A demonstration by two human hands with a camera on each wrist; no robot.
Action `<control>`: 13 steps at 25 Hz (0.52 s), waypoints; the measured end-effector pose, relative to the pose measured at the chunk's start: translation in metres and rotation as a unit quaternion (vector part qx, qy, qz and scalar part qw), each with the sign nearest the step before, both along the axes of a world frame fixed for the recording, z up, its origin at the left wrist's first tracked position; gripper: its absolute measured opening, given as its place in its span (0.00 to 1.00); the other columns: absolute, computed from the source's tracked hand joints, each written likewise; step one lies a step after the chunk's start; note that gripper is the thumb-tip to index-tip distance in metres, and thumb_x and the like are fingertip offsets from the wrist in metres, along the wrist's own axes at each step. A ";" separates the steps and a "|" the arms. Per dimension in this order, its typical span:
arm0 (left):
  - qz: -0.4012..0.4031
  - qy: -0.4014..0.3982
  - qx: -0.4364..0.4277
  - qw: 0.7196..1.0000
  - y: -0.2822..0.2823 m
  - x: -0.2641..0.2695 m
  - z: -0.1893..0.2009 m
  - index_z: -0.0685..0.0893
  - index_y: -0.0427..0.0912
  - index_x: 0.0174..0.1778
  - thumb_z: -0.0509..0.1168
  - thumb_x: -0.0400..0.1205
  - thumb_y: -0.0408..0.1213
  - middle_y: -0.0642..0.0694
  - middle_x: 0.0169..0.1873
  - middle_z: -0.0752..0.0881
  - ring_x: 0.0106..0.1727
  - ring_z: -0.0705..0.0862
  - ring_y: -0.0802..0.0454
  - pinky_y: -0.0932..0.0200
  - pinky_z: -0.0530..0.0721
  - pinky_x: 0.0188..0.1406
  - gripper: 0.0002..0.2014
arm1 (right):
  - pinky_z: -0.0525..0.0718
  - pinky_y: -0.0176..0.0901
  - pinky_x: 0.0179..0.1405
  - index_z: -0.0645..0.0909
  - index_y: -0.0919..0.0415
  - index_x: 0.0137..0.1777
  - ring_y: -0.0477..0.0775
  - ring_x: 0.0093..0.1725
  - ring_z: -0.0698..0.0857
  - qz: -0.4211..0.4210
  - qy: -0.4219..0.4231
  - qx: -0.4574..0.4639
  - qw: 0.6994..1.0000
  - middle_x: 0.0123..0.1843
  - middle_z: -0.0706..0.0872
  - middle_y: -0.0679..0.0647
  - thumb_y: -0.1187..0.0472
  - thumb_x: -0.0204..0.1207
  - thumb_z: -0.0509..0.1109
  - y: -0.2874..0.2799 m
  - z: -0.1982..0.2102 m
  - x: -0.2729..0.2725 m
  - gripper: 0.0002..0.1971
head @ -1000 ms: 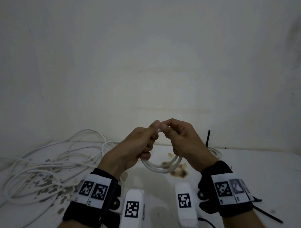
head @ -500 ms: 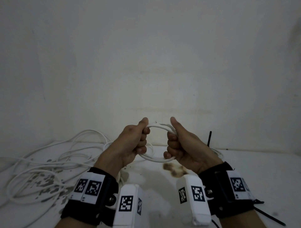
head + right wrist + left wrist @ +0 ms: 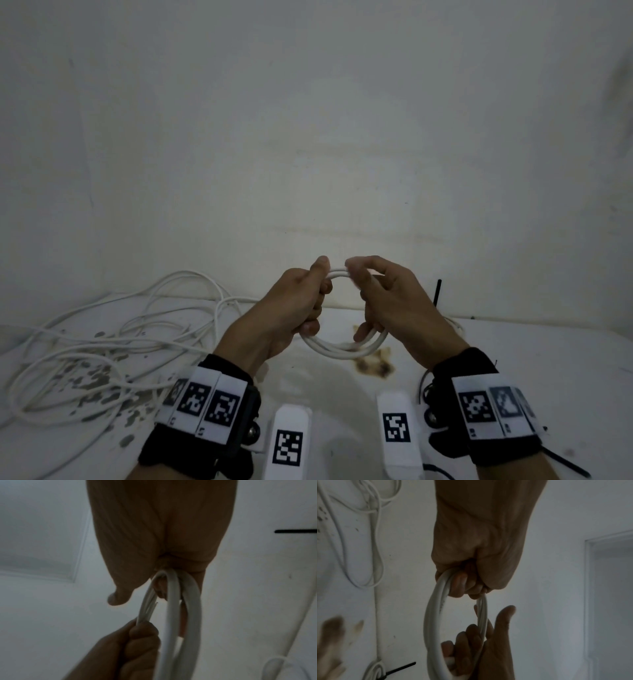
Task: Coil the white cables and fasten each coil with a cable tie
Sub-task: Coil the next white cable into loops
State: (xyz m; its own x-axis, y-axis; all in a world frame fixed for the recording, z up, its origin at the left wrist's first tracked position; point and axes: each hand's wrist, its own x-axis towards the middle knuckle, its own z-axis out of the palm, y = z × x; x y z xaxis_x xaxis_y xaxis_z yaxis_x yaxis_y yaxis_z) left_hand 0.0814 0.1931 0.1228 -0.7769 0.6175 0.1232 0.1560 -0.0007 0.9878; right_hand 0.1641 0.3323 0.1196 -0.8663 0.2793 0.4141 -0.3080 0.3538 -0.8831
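Both hands hold a small coil of round white plastic cable (image 3: 342,349) in the air above the stained white table (image 3: 513,377).

The left hand (image 3: 291,308) is a closed fist round the coil's 9 o'clock side, thumb laid along the top strands; the right hand (image 3: 394,301) has its fingers hooked through the loop at 3 o'clock, thumb and forefinger pinching the strands at 12 o'clock; the coil stands upright between the hands, clear of the table; a loose tangle of long white cables (image 3: 120,342) sprawls over the table at 9 o'clock of the hands; a thin black plastic cable tie (image 3: 437,291) juts up behind the right hand at 2 o'clock; a brown burn-like stain (image 3: 375,365) marks the table just under the coil.
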 end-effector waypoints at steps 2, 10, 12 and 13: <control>-0.011 -0.012 -0.005 1.000 -0.001 0.001 0.001 0.69 0.46 0.32 0.52 0.89 0.54 0.53 0.22 0.59 0.21 0.56 0.55 0.62 0.59 0.19 0.22 | 0.89 0.54 0.25 0.83 0.49 0.61 0.52 0.21 0.76 -0.021 0.016 0.048 0.999 0.29 0.67 0.56 0.43 0.80 0.69 -0.001 -0.003 -0.002 0.15; -0.023 -0.015 -0.033 0.999 -0.012 -0.005 0.009 0.70 0.44 0.31 0.51 0.89 0.44 0.53 0.20 0.59 0.20 0.55 0.56 0.63 0.59 0.18 0.19 | 0.90 0.62 0.27 0.76 0.66 0.40 0.53 0.21 0.68 0.013 0.028 0.003 1.000 0.26 0.64 0.55 0.47 0.85 0.63 -0.007 -0.013 -0.013 0.21; -0.026 -0.013 -0.039 0.999 -0.014 -0.007 0.009 0.70 0.44 0.30 0.51 0.89 0.43 0.53 0.20 0.60 0.19 0.55 0.56 0.64 0.59 0.17 0.20 | 0.90 0.68 0.30 0.75 0.65 0.42 0.52 0.20 0.70 0.034 0.007 0.003 0.999 0.27 0.65 0.56 0.47 0.86 0.61 -0.007 -0.013 -0.014 0.21; -0.030 -0.013 -0.040 0.999 -0.015 -0.008 0.009 0.69 0.44 0.30 0.51 0.89 0.43 0.52 0.20 0.59 0.19 0.55 0.56 0.65 0.59 0.17 0.20 | 0.90 0.71 0.33 0.76 0.66 0.45 0.51 0.19 0.71 0.041 -0.005 0.003 0.999 0.28 0.67 0.56 0.46 0.86 0.61 -0.006 -0.013 -0.014 0.21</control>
